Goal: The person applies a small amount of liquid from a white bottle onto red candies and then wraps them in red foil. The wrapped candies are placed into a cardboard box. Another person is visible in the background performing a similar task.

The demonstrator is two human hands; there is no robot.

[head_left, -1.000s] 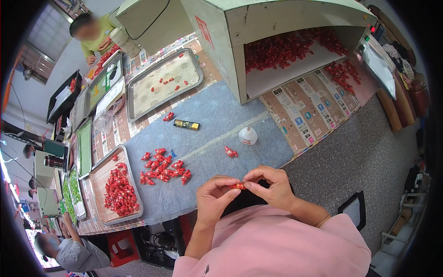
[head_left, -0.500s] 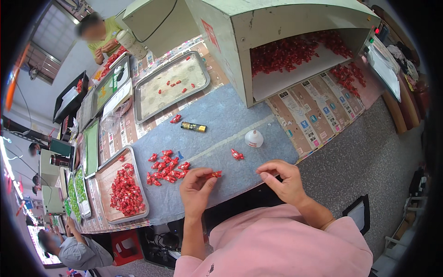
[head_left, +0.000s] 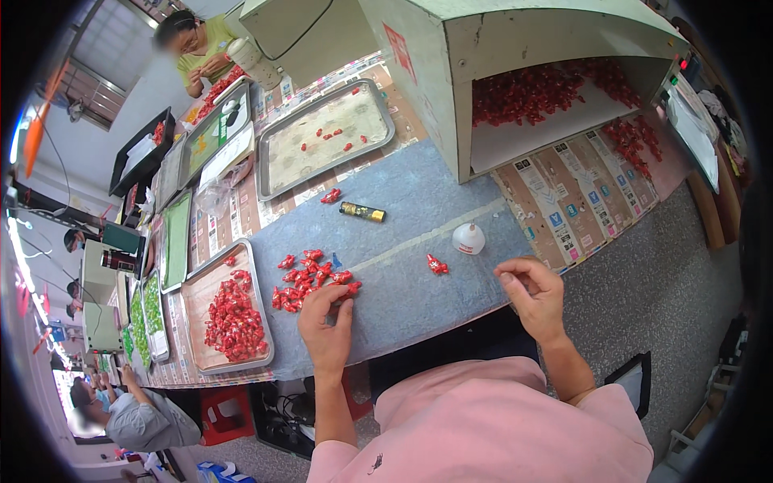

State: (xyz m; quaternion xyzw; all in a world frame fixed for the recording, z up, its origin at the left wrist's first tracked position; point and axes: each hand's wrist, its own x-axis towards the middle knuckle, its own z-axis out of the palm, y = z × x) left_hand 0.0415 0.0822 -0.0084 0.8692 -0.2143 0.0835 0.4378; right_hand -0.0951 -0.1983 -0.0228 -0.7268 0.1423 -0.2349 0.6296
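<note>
My left hand (head_left: 324, 328) is at the near right edge of a loose pile of small red moulded pieces (head_left: 302, 282) with pale markings. Its thumb and index finger pinch one such red piece (head_left: 352, 292), partly covered by the fingertips. My right hand (head_left: 533, 296) hovers above the table's near edge, thumb against curled fingers; whatever may be between them is too small to see. Between the hands and farther back, a single red piece (head_left: 437, 264) lies on the blue cloth (head_left: 394, 298). Beside it stands a small white bottle (head_left: 469, 239) with a pointed tip.
At left, a metal tray (head_left: 268, 342) holds many red pieces. A black-and-gold cylinder (head_left: 362, 212) lies farther back, near a larger tray (head_left: 272, 173) with several pieces. A pale metal booth (head_left: 419, 92) holds more red pieces. A person in yellow (head_left: 216, 44) and one in grey (head_left: 149, 419) sit nearby.
My left hand has moved left to the pile's edge with the red piece. My right hand has drawn away to the right, widening the gap between the hands. The view has shifted slightly.
</note>
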